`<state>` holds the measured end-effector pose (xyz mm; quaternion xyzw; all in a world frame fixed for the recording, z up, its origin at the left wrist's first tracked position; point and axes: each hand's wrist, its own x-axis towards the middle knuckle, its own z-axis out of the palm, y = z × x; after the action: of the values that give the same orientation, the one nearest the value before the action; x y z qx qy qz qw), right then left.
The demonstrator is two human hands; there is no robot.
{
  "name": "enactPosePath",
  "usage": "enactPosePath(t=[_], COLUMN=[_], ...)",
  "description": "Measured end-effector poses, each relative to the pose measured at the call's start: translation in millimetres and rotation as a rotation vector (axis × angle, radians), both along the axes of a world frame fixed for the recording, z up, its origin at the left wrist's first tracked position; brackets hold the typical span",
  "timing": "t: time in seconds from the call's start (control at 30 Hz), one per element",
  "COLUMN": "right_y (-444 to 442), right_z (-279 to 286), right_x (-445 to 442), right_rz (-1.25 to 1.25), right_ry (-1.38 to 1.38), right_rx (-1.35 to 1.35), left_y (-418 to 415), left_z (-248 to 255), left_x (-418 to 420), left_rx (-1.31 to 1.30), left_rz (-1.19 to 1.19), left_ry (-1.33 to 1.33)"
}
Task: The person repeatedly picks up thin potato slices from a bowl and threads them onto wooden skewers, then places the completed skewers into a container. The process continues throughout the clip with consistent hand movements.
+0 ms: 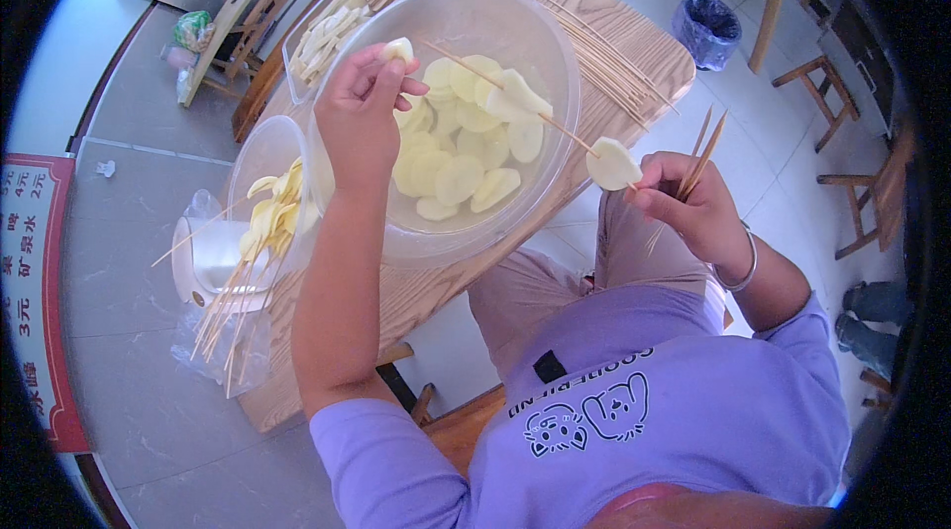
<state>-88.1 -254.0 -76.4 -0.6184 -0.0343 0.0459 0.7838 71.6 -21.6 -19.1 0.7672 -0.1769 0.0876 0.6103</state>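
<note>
Between the thumb and fingers of my left hand (368, 102) is a pale potato slice (399, 50), held above the left rim of a large clear plastic bowl (561, 31). Many round potato slices (461, 180) lie in the bowl. My right hand (691, 202) grips a bamboo skewer (572, 135) near one end. Threaded on it are a slice (614, 165) close to my fingers and pale slices (516, 98) farther along. The skewer's far tip points toward my left hand. Several spare bamboo skewers (702, 157) stick out of the same right hand.
Loose skewers (594, 53) lie on the wooden table (646, 31) beyond the bowl. A rectangular tray (293, 87) holds pale strips and sticks. At left, a smaller clear container (249, 146) with loaded skewers (275, 217) stands by a white appliance (186, 261). A lined bin (706, 31) stands on the floor.
</note>
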Motion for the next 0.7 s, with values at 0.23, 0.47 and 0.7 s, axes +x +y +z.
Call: enactPosePath(t=[0.23,0.47,0.7], right_y=[1.1,5.2,6.4], right_z=[4.2,3.9,5.1], right_x=[1.2,2.2,3.2], right_rz=[0.039,0.043,0.049], right_ry=[0.009,0.013,0.022], right_rx=[-0.053,-0.079,-0.079], left_y=[-0.7,-0.7,-3.5], left_z=[0.5,1.6,3.8], left_x=[-1.2,-3.0,-6.6], left_rx=[-0.048,-0.061,-0.072], left_rz=[-0.027,-0.059,-0.054], left_ry=[-0.034,-0.068,-0.069])
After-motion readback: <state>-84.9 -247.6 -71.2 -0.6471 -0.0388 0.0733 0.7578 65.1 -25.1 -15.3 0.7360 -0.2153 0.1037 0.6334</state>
